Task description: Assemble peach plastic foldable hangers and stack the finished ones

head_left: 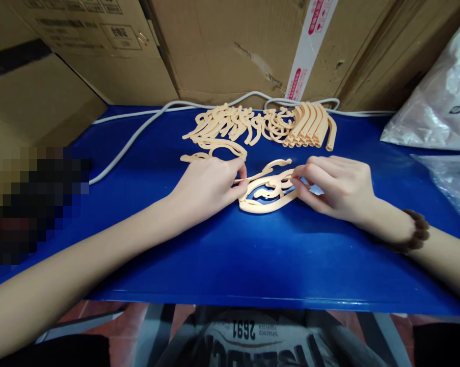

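Your left hand [212, 183] pinches a thin beige strip [257, 177] at the left end of a curved beige frame [266, 208]; your right hand [334, 186] grips the frame's right end. Beyond, on the blue surface [222, 265], lie curved pieces [309, 122] and a white cable [135, 132], with cardboard boxes [222, 51] behind.

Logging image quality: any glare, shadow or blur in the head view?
In the head view, bright highlights on the plastic bag, faint sheen on the blue tabletop, soft shadow beneath the right hand; beige curved pieces slightly blurred; coarse pixelation at left.
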`<state>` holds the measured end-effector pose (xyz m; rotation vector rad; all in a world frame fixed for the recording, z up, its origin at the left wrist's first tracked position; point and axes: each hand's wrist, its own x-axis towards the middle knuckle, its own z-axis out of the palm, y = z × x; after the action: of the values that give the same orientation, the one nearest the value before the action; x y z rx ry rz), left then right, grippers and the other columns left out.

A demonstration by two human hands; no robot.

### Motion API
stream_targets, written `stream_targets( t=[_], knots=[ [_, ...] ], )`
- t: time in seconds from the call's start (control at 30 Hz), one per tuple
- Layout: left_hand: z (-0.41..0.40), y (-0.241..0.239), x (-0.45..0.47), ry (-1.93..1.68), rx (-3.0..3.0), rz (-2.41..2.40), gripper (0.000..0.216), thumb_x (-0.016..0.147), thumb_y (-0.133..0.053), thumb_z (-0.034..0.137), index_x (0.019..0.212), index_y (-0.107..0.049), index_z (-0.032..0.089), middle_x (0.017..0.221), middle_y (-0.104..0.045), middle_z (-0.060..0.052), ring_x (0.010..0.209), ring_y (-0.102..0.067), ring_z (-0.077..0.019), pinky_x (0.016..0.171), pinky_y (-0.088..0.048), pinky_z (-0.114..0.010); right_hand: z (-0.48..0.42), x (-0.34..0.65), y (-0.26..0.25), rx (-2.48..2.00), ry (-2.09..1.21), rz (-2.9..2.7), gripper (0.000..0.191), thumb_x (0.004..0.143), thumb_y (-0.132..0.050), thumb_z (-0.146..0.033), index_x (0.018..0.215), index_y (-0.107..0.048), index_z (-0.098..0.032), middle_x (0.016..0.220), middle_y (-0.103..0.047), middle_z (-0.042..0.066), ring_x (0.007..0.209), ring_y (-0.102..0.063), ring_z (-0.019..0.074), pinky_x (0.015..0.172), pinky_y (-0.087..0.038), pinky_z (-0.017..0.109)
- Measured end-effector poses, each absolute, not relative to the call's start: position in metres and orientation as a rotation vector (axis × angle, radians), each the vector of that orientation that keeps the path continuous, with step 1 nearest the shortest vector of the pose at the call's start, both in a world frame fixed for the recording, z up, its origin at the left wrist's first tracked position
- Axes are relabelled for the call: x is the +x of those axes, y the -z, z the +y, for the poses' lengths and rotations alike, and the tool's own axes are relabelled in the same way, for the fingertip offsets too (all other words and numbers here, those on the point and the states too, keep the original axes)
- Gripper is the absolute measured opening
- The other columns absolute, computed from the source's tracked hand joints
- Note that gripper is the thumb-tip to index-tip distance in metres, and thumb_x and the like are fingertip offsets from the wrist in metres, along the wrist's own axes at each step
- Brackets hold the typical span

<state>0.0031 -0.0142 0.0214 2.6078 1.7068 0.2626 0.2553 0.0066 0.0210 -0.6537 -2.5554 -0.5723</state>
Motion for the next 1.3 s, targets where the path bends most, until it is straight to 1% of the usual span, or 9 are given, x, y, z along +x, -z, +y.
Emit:
stream_targets(
  t=[0.23, 0.4, 0.5, 0.73, 0.9, 1.0, 1.1, 1.2, 1.3],
  knots=[
    [0.0, -0.043, -0.007, -0.586, 2.389, 1.829, 0.021, 0.088, -0.054, 0.038, 0.091, -0.069, 0.024, 0.057, -0.056, 0.002, 0.057, -0.051, -0.0155, 0.055, -0.029, -0.029, 0.011, 0.256, -0.019, -0.753, 0.489, -2.611, 0.019, 0.097, -0.046, -0.025, 0.089, -0.062, -0.018, 0.079, -0.066, 0.004, 0.068, -0.056, 0.0148, 0.061, -0.041, 0.028],
    [0.051, -0.057, -0.024, -0.71, 1.908, 1.85, 0.025, 0.082, -0.066, 0.043, 0.083, -0.07, 0.018, 0.05, -0.038, 0.005, 0.053, -0.029, -0.0085, 0.058, -0.024, -0.03, 0.011, 0.255, -0.019, -0.708, 0.485, -2.628, 0.021, 0.097, -0.047, -0.026, 0.088, -0.063, -0.017, 0.078, -0.065, 0.004, 0.068, -0.054, 0.0151, 0.063, -0.039, 0.028],
    [0.08, -0.054, -0.027, -0.79, 1.659, 1.743, 0.029, 0.085, -0.064, 0.044, 0.072, -0.059, 0.018, 0.05, -0.03, 0.006, 0.057, -0.024, -0.008, 0.059, -0.022, -0.03, 0.012, 0.255, -0.019, -0.704, 0.489, -2.648, 0.021, 0.098, -0.047, -0.027, 0.087, -0.063, -0.017, 0.078, -0.065, 0.004, 0.068, -0.053, 0.0151, 0.063, -0.037, 0.028],
    [0.097, -0.042, -0.002, -0.734, 1.708, 1.846, 0.041, 0.088, -0.06, 0.041, 0.059, -0.037, 0.022, 0.052, -0.029, 0.005, 0.059, -0.032, -0.0098, 0.058, -0.028, -0.03, 0.013, 0.254, -0.02, -0.697, 0.544, -2.703, 0.026, 0.1, -0.045, -0.029, 0.085, -0.063, -0.018, 0.075, -0.064, 0.003, 0.069, -0.053, 0.0149, 0.064, -0.034, 0.03],
    [0.089, -0.034, 0.013, -0.612, 1.925, 1.976, 0.042, 0.082, -0.062, 0.047, 0.054, -0.045, 0.021, 0.051, -0.043, -0.001, 0.061, -0.052, -0.0183, 0.058, -0.032, -0.033, 0.013, 0.254, -0.02, -0.649, 0.583, -2.714, 0.026, 0.1, -0.045, -0.029, 0.085, -0.063, -0.017, 0.075, -0.064, 0.003, 0.068, -0.053, 0.015, 0.065, -0.035, 0.031],
    [0.082, -0.037, 0.011, -0.563, 2.129, 2.082, 0.05, 0.088, -0.05, 0.062, 0.061, -0.055, 0.02, 0.061, -0.055, -0.005, 0.069, -0.057, -0.022, 0.061, -0.031, -0.034, 0.012, 0.255, -0.02, -0.646, 0.587, -2.72, 0.026, 0.1, -0.045, -0.029, 0.085, -0.063, -0.018, 0.076, -0.064, 0.003, 0.068, -0.052, 0.0154, 0.065, -0.035, 0.031],
    [0.076, -0.042, -0.004, -0.599, 2.196, 2.08, 0.057, 0.093, -0.036, 0.068, 0.087, -0.064, 0.019, 0.08, -0.063, -0.005, 0.079, -0.054, -0.0185, 0.064, -0.029, -0.031, 0.012, 0.256, -0.021, -0.651, 0.572, -2.711, 0.023, 0.099, -0.046, -0.028, 0.089, -0.064, -0.017, 0.079, -0.064, 0.004, 0.071, -0.052, 0.0164, 0.065, -0.035, 0.031],
    [0.078, -0.039, -0.03, -0.745, 2.032, 2.154, 0.054, 0.098, -0.03, 0.064, 0.101, -0.059, 0.019, 0.093, -0.063, 0.0, 0.085, -0.049, -0.0146, 0.072, -0.031, -0.031, 0.012, 0.257, -0.022, -0.65, 0.506, -2.681, 0.02, 0.098, -0.048, -0.027, 0.094, -0.065, -0.017, 0.088, -0.067, 0.007, 0.075, -0.053, 0.0176, 0.068, -0.038, 0.031],
    [0.089, -0.027, -0.054, -0.921, 1.806, 1.995, 0.051, 0.099, -0.028, 0.063, 0.114, -0.05, 0.019, 0.12, -0.057, 0.002, 0.109, -0.043, -0.016, 0.091, -0.03, -0.034, 0.015, 0.259, -0.021, -0.689, 0.438, -2.65, 0.02, 0.097, -0.05, -0.027, 0.103, -0.066, -0.016, 0.102, -0.069, 0.01, 0.085, -0.058, 0.0201, 0.074, -0.041, 0.033]
  ],
)
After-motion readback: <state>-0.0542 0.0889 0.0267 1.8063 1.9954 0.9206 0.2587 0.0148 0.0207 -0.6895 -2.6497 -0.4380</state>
